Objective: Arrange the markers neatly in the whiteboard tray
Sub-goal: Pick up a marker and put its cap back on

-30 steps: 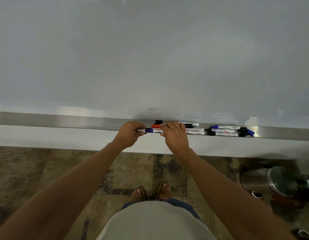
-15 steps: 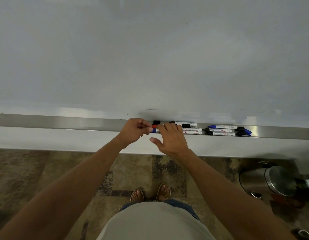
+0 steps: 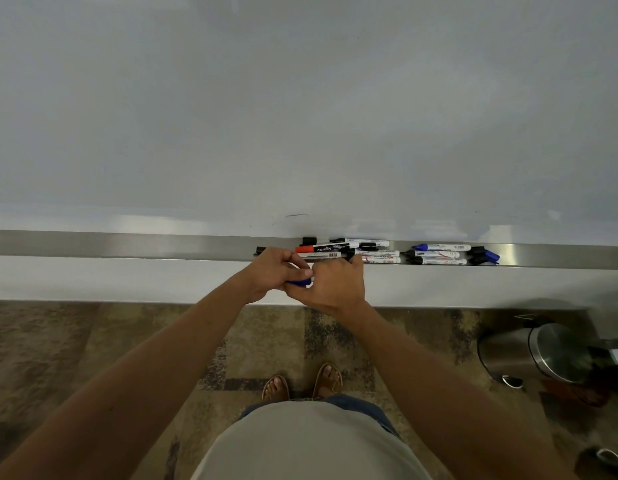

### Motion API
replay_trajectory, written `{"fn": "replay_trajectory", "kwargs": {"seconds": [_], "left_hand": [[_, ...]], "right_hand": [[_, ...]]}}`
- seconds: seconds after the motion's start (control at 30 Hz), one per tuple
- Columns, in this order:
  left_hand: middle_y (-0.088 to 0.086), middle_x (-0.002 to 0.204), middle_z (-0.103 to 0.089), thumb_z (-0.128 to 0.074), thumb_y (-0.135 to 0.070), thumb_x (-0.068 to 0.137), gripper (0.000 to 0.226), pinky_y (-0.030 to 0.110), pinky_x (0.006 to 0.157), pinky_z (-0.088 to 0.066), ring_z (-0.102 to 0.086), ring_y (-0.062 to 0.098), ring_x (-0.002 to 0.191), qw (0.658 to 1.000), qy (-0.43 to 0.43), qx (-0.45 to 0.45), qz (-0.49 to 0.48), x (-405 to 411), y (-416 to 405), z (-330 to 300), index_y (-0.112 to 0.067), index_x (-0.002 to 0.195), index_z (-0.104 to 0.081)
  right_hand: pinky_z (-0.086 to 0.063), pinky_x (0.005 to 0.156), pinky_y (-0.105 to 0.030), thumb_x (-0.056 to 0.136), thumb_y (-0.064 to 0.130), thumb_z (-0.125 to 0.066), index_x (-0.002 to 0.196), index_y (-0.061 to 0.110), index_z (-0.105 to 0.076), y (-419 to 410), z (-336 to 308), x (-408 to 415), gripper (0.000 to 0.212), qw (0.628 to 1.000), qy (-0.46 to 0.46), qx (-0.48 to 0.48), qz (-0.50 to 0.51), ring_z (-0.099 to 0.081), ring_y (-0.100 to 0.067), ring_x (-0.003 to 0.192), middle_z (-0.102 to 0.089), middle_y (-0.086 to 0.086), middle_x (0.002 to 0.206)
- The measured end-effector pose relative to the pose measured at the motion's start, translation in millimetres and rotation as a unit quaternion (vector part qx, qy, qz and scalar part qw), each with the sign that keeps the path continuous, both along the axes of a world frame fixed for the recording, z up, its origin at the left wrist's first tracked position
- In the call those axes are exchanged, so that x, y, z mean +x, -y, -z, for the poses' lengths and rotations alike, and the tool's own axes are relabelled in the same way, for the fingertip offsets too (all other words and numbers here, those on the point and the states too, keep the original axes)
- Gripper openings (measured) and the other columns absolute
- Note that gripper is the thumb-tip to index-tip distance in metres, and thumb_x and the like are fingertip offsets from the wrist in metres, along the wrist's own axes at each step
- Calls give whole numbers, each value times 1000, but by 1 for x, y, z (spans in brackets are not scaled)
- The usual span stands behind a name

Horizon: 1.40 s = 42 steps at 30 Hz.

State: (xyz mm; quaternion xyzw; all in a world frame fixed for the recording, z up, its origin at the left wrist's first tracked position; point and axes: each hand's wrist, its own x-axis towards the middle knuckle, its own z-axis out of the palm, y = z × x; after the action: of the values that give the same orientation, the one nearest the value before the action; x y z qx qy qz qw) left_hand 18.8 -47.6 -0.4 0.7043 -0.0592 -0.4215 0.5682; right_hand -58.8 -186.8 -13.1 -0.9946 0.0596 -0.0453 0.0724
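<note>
A long metal whiteboard tray (image 3: 127,244) runs across the view under the whiteboard. Several markers lie in it: a red-and-black marker (image 3: 323,248) with white ones beside it, then a further group (image 3: 437,253) with blue and black caps. Loose black and blue caps (image 3: 484,255) sit at the right end. My left hand (image 3: 271,271) and my right hand (image 3: 330,284) meet just below the tray's front edge, both closed around a blue-capped marker (image 3: 300,282). Only its blue end shows between my fingers.
The whiteboard (image 3: 300,116) fills the upper view. Below the tray is a white ledge (image 3: 110,278), then patterned carpet. A steel pedal bin (image 3: 539,355) stands on the floor at the right. My sandalled feet are directly below my hands.
Both hands have come down and back from the tray, bringing the blue-capped marker out of it. The red-and-black marker they covered now lies exposed in the tray.
</note>
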Motion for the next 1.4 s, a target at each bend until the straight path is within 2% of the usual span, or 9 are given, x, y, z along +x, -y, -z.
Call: {"fn": "replay_trajectory", "kwargs": {"seconds": [0.27,0.37,0.47,0.6,0.7,0.9,1.07,1.23,1.4], "left_hand": [[6,74,-74,-74,-16,81,11,25,70,-57,-69,15,73,998,55,-18,4,-5,9,-1,-7,77,-69],[-3,68,-72,-72,-23,83,14,19,65,-53,-65,4,67,991,133,13,-8,-5,8,0,-16,72,-70],[-8,67,-66,-70,-25,84,12,16,60,-44,-58,3,62,965,244,87,-47,-1,0,8,-19,74,-68],[-2,85,-64,-69,-16,84,1,23,70,-45,-58,15,76,909,372,177,-65,7,-18,20,-16,83,-69],[6,102,-65,-68,-15,84,14,35,81,-46,-56,26,92,856,451,251,-25,13,-28,29,-12,98,-70],[0,110,-64,-64,-22,87,19,38,81,-39,-53,29,101,831,467,302,-2,10,-31,34,-18,105,-70],[0,109,-64,-59,-21,90,18,37,82,-36,-53,26,101,842,446,303,13,14,-31,32,-21,105,-69],[3,107,-65,-61,-19,90,19,40,86,-42,-55,27,99,852,433,292,16,17,-33,30,-18,106,-69],[8,105,-69,-65,-17,87,23,41,86,-46,-58,30,96,864,417,282,-5,19,-35,29,-14,109,-67]], "right_hand": [[-45,69,-38,69,72,-38,43,19,-42,5,1,4,59,1000,17,22,6,-48,-17,42,-49,4,39],[-44,76,-40,74,79,-33,58,21,-57,10,6,4,65,1000,-4,27,14,-59,-18,56,-63,2,55],[-45,82,-44,79,82,-24,90,15,-64,18,12,0,79,999,-23,31,15,-66,-24,77,-71,-4,85],[-45,77,-41,97,47,-43,113,11,-55,29,18,-1,41,997,-28,73,-22,-60,-30,92,-63,-12,105],[-44,75,-39,93,14,-57,116,8,-54,33,17,3,24,996,-33,82,-32,-56,-31,95,-59,-15,110],[-44,74,-41,88,0,-61,107,2,-65,43,13,14,20,997,-29,61,-38,-55,-35,90,-59,-19,100],[-43,84,-44,88,3,-61,120,6,-61,40,15,16,31,993,-23,84,-75,-55,-37,100,-63,-20,106],[-44,79,-43,83,5,-68,102,6,-67,32,14,22,19,994,-1,84,-74,-57,-36,96,-66,-16,96],[-43,80,-43,83,5,-67,100,6,-70,27,15,26,17,995,6,64,-82,-56,-35,98,-65,-14,98]]}}
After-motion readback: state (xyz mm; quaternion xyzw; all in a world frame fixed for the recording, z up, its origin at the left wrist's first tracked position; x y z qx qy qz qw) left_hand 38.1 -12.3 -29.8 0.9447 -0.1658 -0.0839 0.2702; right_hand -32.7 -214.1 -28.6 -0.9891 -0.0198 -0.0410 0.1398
